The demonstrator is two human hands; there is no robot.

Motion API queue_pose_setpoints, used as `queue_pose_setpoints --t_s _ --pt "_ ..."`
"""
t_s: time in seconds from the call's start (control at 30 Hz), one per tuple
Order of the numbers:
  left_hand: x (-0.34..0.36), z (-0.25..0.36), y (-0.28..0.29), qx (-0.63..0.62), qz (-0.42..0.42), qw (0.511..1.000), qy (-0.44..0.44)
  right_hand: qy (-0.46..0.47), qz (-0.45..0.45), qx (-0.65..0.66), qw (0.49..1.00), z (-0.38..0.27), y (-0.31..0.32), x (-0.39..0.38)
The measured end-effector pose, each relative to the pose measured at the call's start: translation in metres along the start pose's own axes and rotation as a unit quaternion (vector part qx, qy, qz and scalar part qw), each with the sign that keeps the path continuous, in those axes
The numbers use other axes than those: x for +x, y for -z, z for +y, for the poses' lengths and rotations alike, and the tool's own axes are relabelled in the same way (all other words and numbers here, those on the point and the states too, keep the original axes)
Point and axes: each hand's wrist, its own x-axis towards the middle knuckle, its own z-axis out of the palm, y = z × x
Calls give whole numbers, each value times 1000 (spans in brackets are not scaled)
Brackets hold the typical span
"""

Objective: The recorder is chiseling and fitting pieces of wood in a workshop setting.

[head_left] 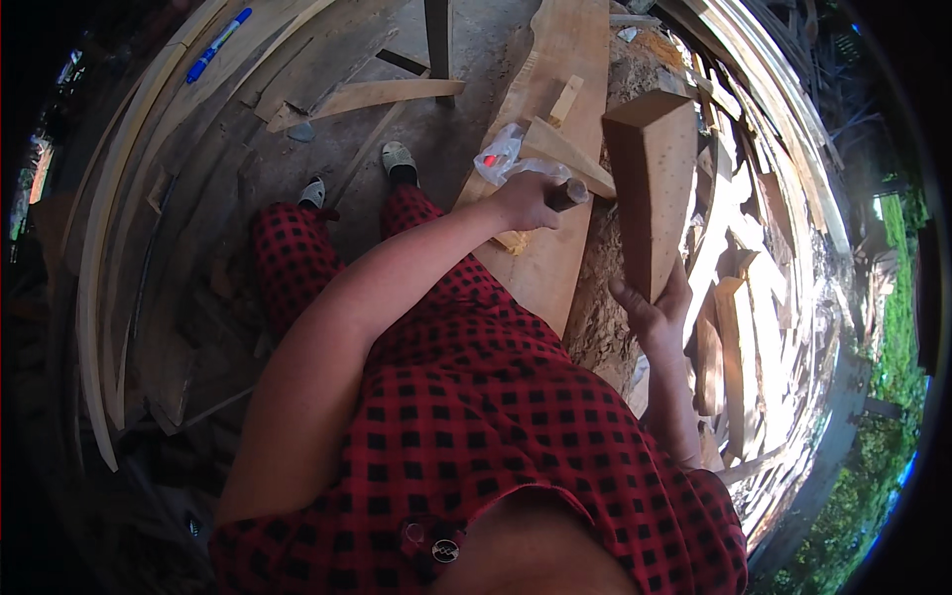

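Observation:
My left hand (pixel 531 201) is closed around a round wooden handle (pixel 569 194); its rounded end sticks out past my fingers, and what lies at its other end is hidden. It is over a long, wide plank (pixel 562 59) beside my legs. My right hand (pixel 658 307) grips the lower end of a thick rectangular wooden block (pixel 650 183), raised on the right. Block and handle stand apart. Beyond my left hand, a crumpled clear plastic bag (pixel 503 145) with something red in it rests on the plank, next to a wedge-shaped wood piece (pixel 570 159) and a small wood stick (pixel 567 100).
A rough log (pixel 640 74) runs along the plank's right side. Many offcuts (pixel 734 337) are piled on the right. Long boards (pixel 104 248) lie on the left, with a blue pen (pixel 218 46) on one. A curved wood piece (pixel 387 96) lies beyond my feet, by a dark post (pixel 438 40).

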Motion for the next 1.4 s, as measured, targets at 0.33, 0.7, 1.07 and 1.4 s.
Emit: queue_pose_setpoints --t_s 0.33,0.7,1.07,1.4 --pt "5 -22 -15 2 106 992 -62 34 -15 -35 999 -2 -3 7" --pt "-12 6 8 -9 33 999 20 -26 28 33 999 -2 -3 1" --pt "-18 1 6 42 31 998 17 -21 -14 -4 1000 -6 -9 5" --pt "-71 -63 17 -320 193 926 48 -148 -74 102 981 64 -51 5"
